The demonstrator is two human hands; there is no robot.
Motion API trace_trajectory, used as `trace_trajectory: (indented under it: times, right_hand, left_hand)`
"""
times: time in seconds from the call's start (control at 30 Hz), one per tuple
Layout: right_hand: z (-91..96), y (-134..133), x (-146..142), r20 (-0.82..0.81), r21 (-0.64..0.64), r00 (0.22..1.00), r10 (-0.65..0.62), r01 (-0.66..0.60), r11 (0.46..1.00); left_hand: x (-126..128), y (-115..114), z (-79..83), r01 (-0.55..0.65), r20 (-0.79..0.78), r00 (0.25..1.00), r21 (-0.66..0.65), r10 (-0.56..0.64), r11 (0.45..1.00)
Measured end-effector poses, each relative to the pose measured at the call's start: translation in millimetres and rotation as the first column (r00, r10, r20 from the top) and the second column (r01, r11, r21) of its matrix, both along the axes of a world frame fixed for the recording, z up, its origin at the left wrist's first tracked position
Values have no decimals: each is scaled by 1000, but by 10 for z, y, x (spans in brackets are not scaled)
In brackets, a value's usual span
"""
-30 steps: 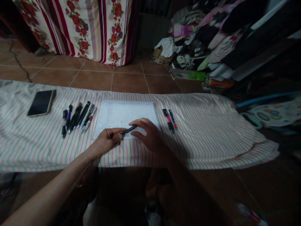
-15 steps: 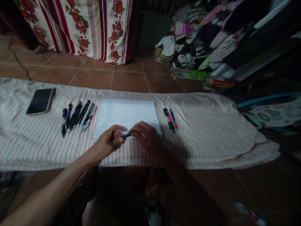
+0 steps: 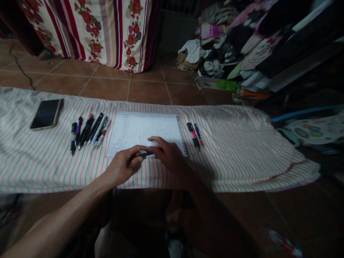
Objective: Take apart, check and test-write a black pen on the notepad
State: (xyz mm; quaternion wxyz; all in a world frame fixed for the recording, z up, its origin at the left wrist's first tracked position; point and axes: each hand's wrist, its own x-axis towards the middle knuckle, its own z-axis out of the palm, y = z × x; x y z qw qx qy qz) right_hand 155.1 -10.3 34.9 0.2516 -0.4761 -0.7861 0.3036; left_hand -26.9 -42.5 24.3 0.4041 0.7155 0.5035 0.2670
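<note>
Far left on the striped surface: a dark phone, face up, well apart from the hands. Just right of it, a row of pens laid side by side, slanting toward the near edge. Next, a spiral notebook, lying flat, coil along its right side, page covered in faint marks too small to read.

At the notebook's near edge, the left hand: curled shut round the left end of a black pen. Pen nearly level, just over that near edge, bridged between both hands. To its right, the right hand: fingertips pinching the pen's right end, remaining fingers loosely spread over the page.

Looks like a 2-handed pull or twist on the pen, at cap or barrel; cannot tell which. To do it well: grip firm with the left, draw straight along the pen's length with the right, no bending. Stay low over the notebook, to catch any loose part on the paper rather than off the near edge.

Right of the notebook, a small group of pens, just beside the coil. Beyond the surface, tiled floor, with a floral curtain at far left and a heap of clothes at far right.
</note>
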Motion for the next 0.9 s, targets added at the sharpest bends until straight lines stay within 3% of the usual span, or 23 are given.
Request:
trace_trajectory:
  times: [0.13, 0.33, 0.47, 0.57, 0.63, 0.7, 0.9]
  right_hand:
    - [-3, 1, -26, 20, -103, 996, -83, 85, 991]
    - [-18, -7, -69, 48, -162, 989, -141, 148, 976]
    - [-5, 24, -32, -15, -157, 975, -222, 217, 963]
    - [-59, 70, 9, -174, -204, 934, -311, 275, 940]
    - [-130, 93, 13, -294, -301, 896, -332, 243, 922]
    - [-198, 100, -1, -419, -378, 859, -294, 129, 917]
    - [-197, 67, -52, -573, -508, 744, -343, 6, 861]
  left_hand:
    - [13, -6, -56, 16, -24, 1000, 33, -15, 999]
    - [38, 10, -86, 43, 10, 999, 35, -43, 998]
    - [83, 40, -144, -45, 220, 972, -198, 89, 979]
    - [98, 88, -153, -79, 411, 869, -432, 275, 898]
    - [85, 123, -120, -87, 486, 790, -514, 373, 854]
    - [66, 149, -71, -67, 521, 750, -553, 407, 830]
    - [69, 149, 7, 91, 611, 716, -560, 337, 824]
